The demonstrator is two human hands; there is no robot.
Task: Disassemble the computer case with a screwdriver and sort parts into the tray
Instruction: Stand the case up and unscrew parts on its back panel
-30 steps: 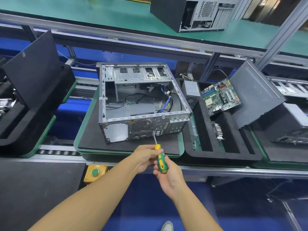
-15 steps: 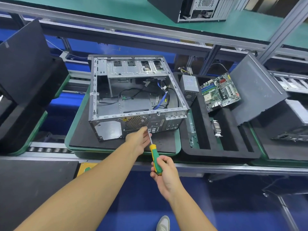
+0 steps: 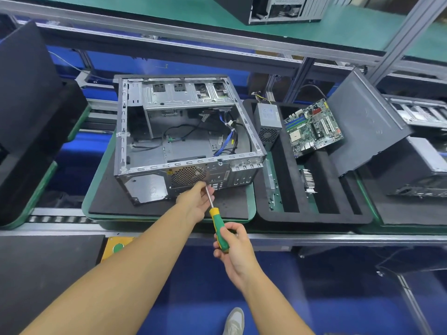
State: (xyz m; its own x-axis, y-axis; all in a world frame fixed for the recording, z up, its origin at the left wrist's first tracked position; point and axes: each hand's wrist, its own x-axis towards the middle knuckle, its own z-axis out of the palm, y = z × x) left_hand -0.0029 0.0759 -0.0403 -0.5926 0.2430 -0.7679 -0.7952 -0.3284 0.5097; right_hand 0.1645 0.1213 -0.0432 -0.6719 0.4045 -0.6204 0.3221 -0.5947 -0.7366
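Note:
An open grey computer case (image 3: 183, 141) lies on its side on a black mat in a green carrier, with loose cables inside. My right hand (image 3: 235, 247) grips the green and yellow handle of a screwdriver (image 3: 219, 228), whose shaft points up to the case's rear panel just below the fan grille (image 3: 188, 175). My left hand (image 3: 197, 199) pinches the shaft near its tip, against that panel. The tip itself is hidden by my fingers. To the right, the black foam tray (image 3: 314, 213) holds a power supply (image 3: 267, 122), a motherboard (image 3: 313, 128) and a small card (image 3: 308, 182).
A dark side panel (image 3: 367, 122) leans at the tray's right edge. Another black tray (image 3: 36, 122) stands at the left, and more case parts (image 3: 420, 165) at the far right. A second case (image 3: 283, 8) sits on the upper green shelf. A yellow button box (image 3: 117, 247) is at the conveyor's front rail.
My left hand slid from the screwdriver's handle up the shaft to the case's rear panel. The screwdriver tip moved with it to below the fan grille. The view shifted slightly.

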